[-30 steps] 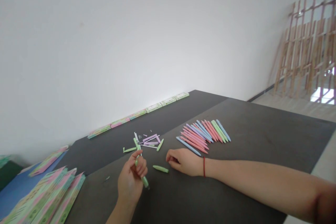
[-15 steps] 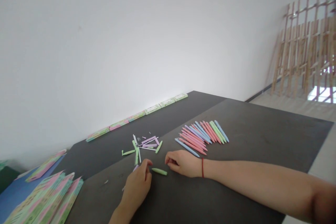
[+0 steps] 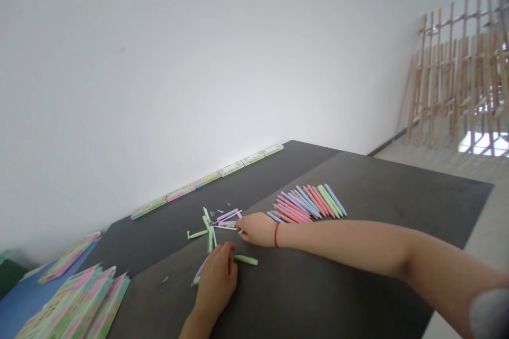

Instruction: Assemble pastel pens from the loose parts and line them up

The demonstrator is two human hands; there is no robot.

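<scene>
My right hand (image 3: 255, 229) reaches to the right end of a loose heap of pen parts, fingers pinched at a green pen barrel (image 3: 240, 231) that shows only as a sliver. Purple barrels (image 3: 227, 215), green pieces (image 3: 198, 234) and white refills lie in that heap. My left hand (image 3: 219, 271) rests on the table nearer to me, fingers curled together; what they hold, if anything, is hidden. By its fingertips lies another green barrel (image 3: 247, 260). On its other side a purple pen part (image 3: 199, 274) with a clear end is partly covered by the hand.
A row of pink, blue, purple and green pens (image 3: 306, 202) lies beyond my right forearm. Flat printed boxes (image 3: 207, 178) line the wall edge of the dark table (image 3: 397, 190). More printed packs (image 3: 75, 302) lie at the left, near a blue surface (image 3: 24, 296). Wooden racks (image 3: 457, 74) stand far right.
My right hand has moved left and away from me, from beside the near green barrel to the heap, covering the green barrel there. My left hand has shifted slightly right.
</scene>
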